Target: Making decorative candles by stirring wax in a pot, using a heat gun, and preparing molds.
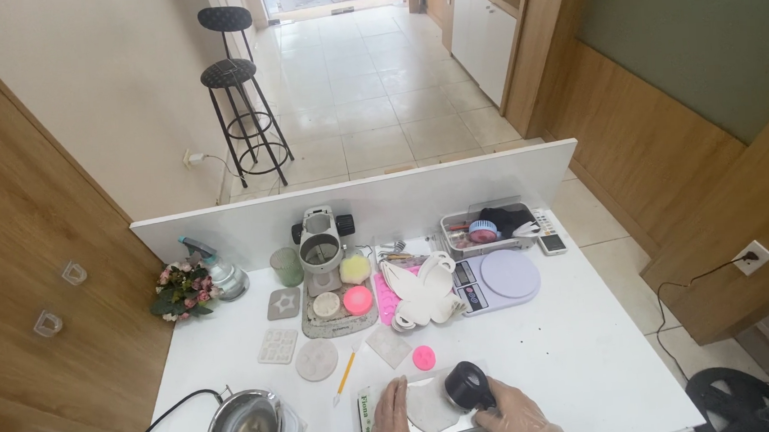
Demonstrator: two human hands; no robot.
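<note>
Near edge of white table (582, 337). Left hand (396, 420) lies flat, fingers spread, pressing down on a grey slab (431, 404) that sits on a tray (390, 428). Right hand (518, 417), gloved, clenched around a black roller (468, 385) resting on the slab's right end. Pink disc (423, 358) just beyond the slab; yellow brush (348, 372) to its left. Pot (244, 429) with 1 stick at left corner. Scale (497, 279) well apart, further back.
</note>
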